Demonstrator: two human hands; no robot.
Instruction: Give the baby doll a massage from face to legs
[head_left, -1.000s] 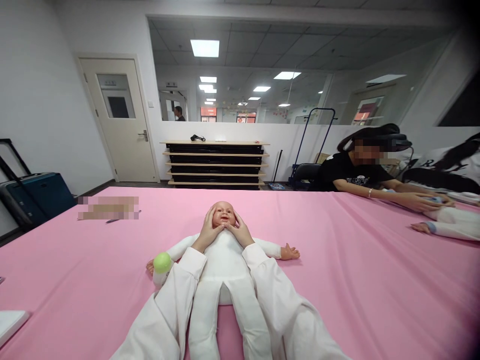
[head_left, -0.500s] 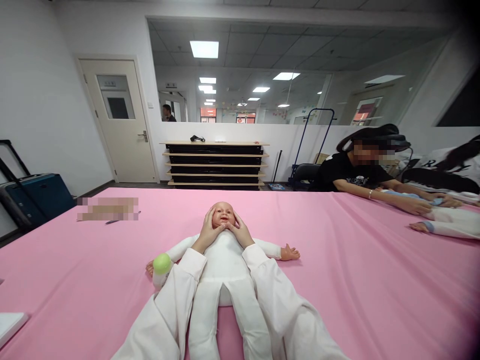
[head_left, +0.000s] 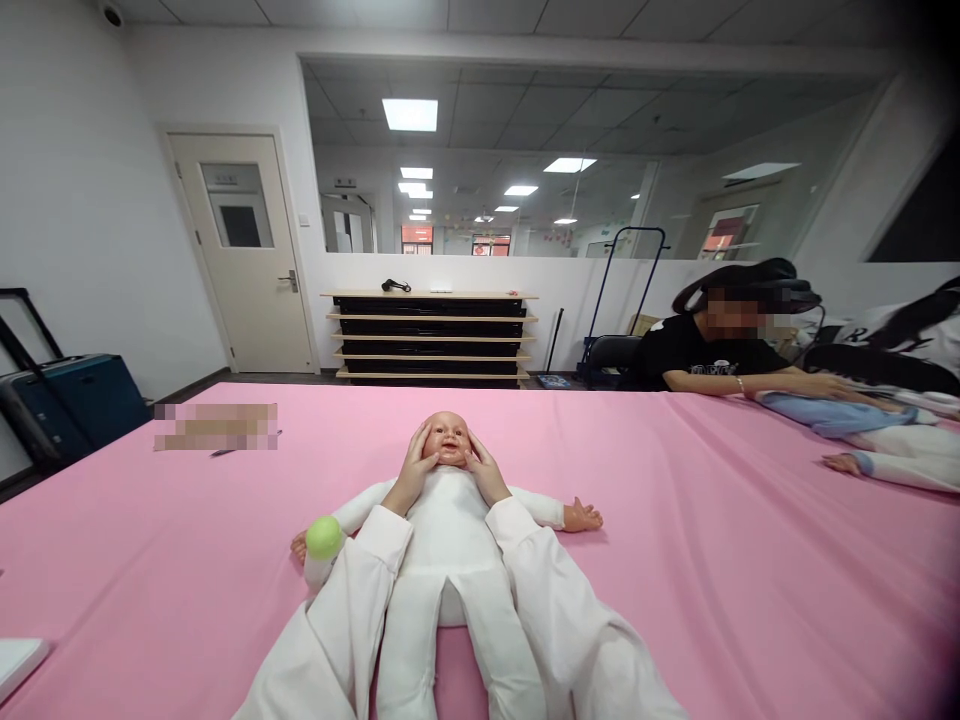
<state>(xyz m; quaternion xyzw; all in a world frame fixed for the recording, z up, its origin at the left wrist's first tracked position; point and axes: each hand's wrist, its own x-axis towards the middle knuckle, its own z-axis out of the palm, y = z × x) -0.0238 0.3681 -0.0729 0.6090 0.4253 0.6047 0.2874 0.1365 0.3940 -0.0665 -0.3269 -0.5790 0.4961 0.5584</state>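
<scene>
The baby doll (head_left: pixel 448 440) lies on its back in a white suit, its head at your 12 o'clock, with your left hand (head_left: pixel 409 474) and right hand (head_left: pixel 486 474) cupping either side of its face. Your fingers (head_left: pixel 421 445) are spread and gently curved, touching its cheeks and temples, with no closed grip on anything. A pale green ball (head_left: pixel 324 537) sits at your 10 o'clock, just beside the doll's outstretched hand and touching your left sleeve (head_left: pixel 352 590). The pink-covered desk (head_left: pixel 712 590) leaves open room at 3 and 9 o'clock, and its far edge runs just past the doll's head. At 2 o'clock, well apart, a co-worker's hands (head_left: pixel 817 385) rest on another doll (head_left: pixel 877 440). A pen (head_left: pixel 240 450) lies at 11 o'clock beside a blurred patch, and a white card (head_left: pixel 15 668) lies at the desk's near-left corner.
</scene>
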